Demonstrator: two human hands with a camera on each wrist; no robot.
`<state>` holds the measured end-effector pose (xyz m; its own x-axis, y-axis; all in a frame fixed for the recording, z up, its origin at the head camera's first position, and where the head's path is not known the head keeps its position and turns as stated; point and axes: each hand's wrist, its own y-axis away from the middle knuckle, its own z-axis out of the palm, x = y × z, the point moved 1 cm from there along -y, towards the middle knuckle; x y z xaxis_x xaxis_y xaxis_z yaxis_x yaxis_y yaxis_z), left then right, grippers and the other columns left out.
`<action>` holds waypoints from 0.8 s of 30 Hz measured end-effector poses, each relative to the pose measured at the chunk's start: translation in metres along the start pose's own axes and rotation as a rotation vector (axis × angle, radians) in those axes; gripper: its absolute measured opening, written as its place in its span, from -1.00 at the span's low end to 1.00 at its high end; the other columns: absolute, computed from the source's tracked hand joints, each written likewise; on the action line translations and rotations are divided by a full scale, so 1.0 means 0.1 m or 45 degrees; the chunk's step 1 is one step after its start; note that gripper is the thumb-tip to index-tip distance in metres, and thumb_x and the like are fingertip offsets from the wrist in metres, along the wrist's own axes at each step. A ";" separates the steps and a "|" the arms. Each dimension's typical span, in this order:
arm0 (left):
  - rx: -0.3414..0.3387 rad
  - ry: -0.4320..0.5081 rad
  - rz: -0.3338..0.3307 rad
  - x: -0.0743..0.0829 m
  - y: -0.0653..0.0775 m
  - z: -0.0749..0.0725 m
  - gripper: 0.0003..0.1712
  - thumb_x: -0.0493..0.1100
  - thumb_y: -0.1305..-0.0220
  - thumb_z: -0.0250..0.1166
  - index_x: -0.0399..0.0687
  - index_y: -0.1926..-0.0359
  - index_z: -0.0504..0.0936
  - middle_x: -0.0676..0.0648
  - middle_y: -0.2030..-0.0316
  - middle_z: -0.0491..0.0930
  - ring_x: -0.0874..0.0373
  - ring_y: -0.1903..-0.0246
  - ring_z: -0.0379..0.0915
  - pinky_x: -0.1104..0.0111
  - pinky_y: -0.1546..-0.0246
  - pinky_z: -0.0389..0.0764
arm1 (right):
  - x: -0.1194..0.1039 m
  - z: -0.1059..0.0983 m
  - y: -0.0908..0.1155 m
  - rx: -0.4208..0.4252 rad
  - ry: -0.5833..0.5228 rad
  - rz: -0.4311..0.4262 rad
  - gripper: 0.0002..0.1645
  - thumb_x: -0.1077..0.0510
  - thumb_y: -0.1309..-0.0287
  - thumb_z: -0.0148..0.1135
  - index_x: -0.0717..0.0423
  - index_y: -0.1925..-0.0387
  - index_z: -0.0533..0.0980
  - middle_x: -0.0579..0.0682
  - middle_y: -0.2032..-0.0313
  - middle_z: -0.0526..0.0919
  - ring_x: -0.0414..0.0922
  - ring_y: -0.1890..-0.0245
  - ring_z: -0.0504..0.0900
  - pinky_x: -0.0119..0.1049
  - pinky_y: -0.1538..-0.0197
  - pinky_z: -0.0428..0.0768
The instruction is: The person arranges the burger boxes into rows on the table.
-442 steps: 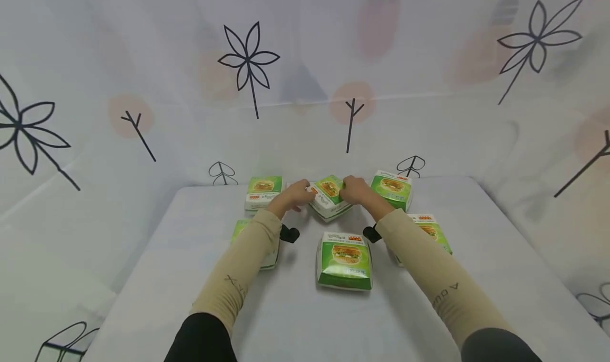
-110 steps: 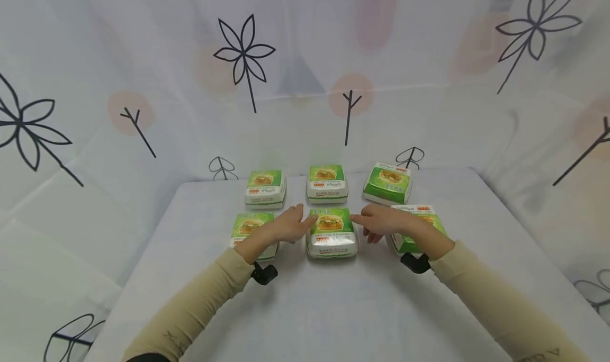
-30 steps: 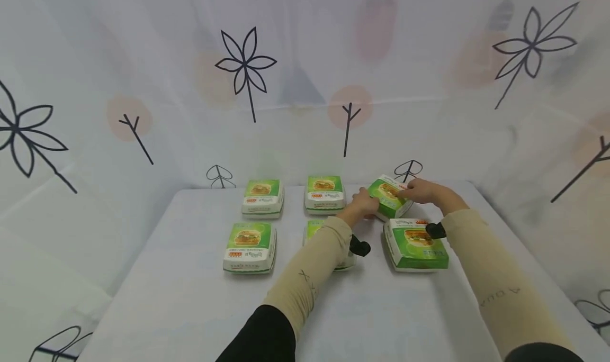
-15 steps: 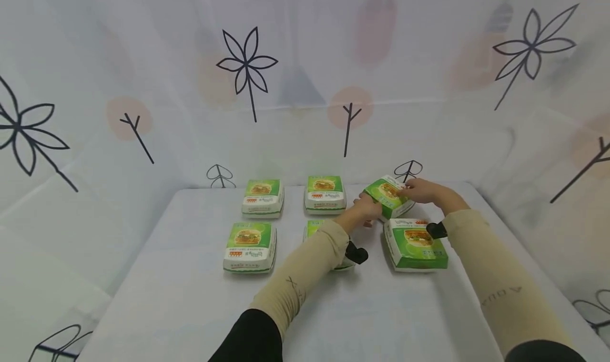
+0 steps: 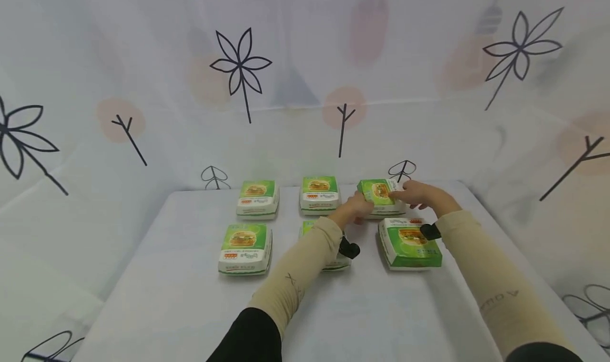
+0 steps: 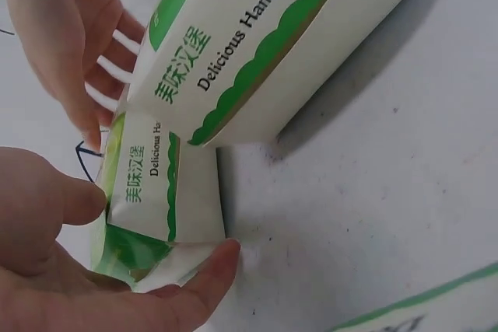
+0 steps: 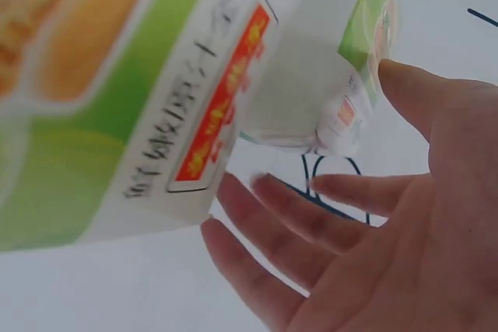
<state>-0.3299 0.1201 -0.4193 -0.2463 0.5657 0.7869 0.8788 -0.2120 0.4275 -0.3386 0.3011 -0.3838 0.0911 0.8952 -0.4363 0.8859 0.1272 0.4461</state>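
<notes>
At the back right of the table, both hands are at a green and white hamburger box (image 5: 381, 190) with a burger picture on its lid. My left hand (image 5: 355, 208) grips its left front corner, thumb at the lid edge and fingers below, as the left wrist view shows. My right hand (image 5: 424, 194) touches the lid's right edge with its thumb; in the right wrist view the other fingers (image 7: 288, 207) are spread and loose beneath the corner. Right in front stands another hamburger box (image 5: 413, 240), which covers part of the worked box in the left wrist view.
More hamburger boxes form two rows: back left (image 5: 257, 200), back middle box (image 5: 319, 195), front left box (image 5: 244, 248), and a front middle box (image 5: 339, 264) partly hidden by the left sleeve (image 5: 295, 272). A white cloth covers the table (image 5: 167, 309); a patterned curtain (image 5: 286, 134) hangs behind.
The back right box has turned clockwise, its white lid strip swinging from the back to the right. Earlier, hands were at the back middle box, then the front middle box, which turned its white strip forward.
</notes>
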 end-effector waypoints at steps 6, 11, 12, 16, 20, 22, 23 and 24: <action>-0.037 0.196 -0.039 0.01 0.12 0.11 -0.26 -0.13 -0.40 0.03 -0.15 -0.44 -0.13 -0.28 -0.25 0.12 -0.13 0.17 0.58 0.16 0.15 0.62 | -0.01 -0.03 -0.08 0.026 -0.067 -0.075 -0.07 -0.16 -0.36 -0.12 0.26 -0.43 -0.29 0.48 -0.33 -0.09 0.41 -0.20 0.21 0.23 -0.06 0.42; 0.053 0.143 -0.043 0.01 0.02 0.14 -0.23 -0.20 -0.31 0.15 -0.15 -0.42 -0.02 -0.25 -0.20 0.20 -0.01 0.22 0.53 0.27 0.23 0.64 | -0.01 0.02 -0.13 -0.012 -0.117 -0.076 -0.10 -0.17 -0.37 -0.15 0.26 -0.42 -0.27 0.48 -0.31 -0.02 0.38 -0.17 0.27 0.20 -0.08 0.42; 0.076 0.107 -0.036 0.01 -0.01 0.12 -0.24 -0.20 -0.30 0.16 -0.15 -0.42 0.00 -0.24 -0.20 0.22 0.03 0.22 0.50 0.31 0.26 0.64 | -0.01 0.03 -0.13 -0.015 -0.115 -0.074 -0.11 -0.16 -0.38 -0.16 0.28 -0.41 -0.26 0.48 -0.29 0.03 0.37 -0.16 0.29 0.18 -0.07 0.43; 0.125 -0.036 -0.020 0.00 -0.11 0.05 -0.28 -0.13 -0.34 0.12 -0.10 -0.42 0.02 -0.19 -0.20 0.27 0.08 0.16 0.42 0.35 0.30 0.63 | 0.00 0.04 -0.12 0.007 -0.114 -0.077 -0.14 -0.12 -0.38 -0.15 0.38 -0.35 -0.20 0.50 -0.21 0.13 0.36 -0.14 0.31 0.15 -0.06 0.46; 0.122 -0.117 -0.019 -0.01 -0.12 0.02 -0.26 -0.08 -0.38 0.06 -0.08 -0.45 -0.07 -0.21 -0.25 0.23 0.06 0.10 0.42 0.34 0.27 0.63 | -0.02 0.02 -0.09 0.050 -0.082 -0.080 -0.12 -0.13 -0.36 -0.12 0.42 -0.34 -0.17 0.52 -0.25 0.06 0.38 -0.18 0.24 0.12 -0.04 0.49; 0.107 -0.078 -0.036 0.01 -0.09 0.04 -0.23 -0.10 -0.38 0.06 -0.06 -0.46 -0.12 -0.23 -0.28 0.18 0.04 0.13 0.43 0.32 0.25 0.63 | -0.01 0.00 -0.07 0.061 -0.066 -0.086 -0.08 -0.14 -0.35 -0.11 0.44 -0.36 -0.20 0.53 -0.29 -0.03 0.41 -0.20 0.18 0.14 -0.04 0.49; 0.101 -0.039 -0.047 0.02 -0.05 0.05 -0.21 -0.12 -0.37 0.07 -0.06 -0.46 -0.14 -0.24 -0.28 0.16 0.03 0.15 0.42 0.31 0.24 0.64 | -0.01 -0.01 -0.06 0.068 -0.055 -0.095 -0.07 -0.13 -0.35 -0.11 0.45 -0.36 -0.22 0.53 -0.29 -0.06 0.42 -0.21 0.18 0.15 -0.03 0.48; 0.095 0.001 -0.059 0.03 -0.02 0.07 -0.19 -0.14 -0.35 0.08 -0.06 -0.46 -0.16 -0.26 -0.28 0.14 0.03 0.18 0.42 0.29 0.23 0.64 | 0.00 -0.02 -0.06 0.085 -0.032 -0.106 -0.06 -0.14 -0.36 -0.11 0.46 -0.37 -0.23 0.53 -0.30 -0.07 0.43 -0.22 0.14 0.19 -0.06 0.44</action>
<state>-0.3295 0.1279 -0.4203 -0.2881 0.5729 0.7673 0.8944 -0.1253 0.4293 -0.3448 0.3015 -0.3850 0.0261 0.8717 -0.4894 0.9192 0.1715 0.3545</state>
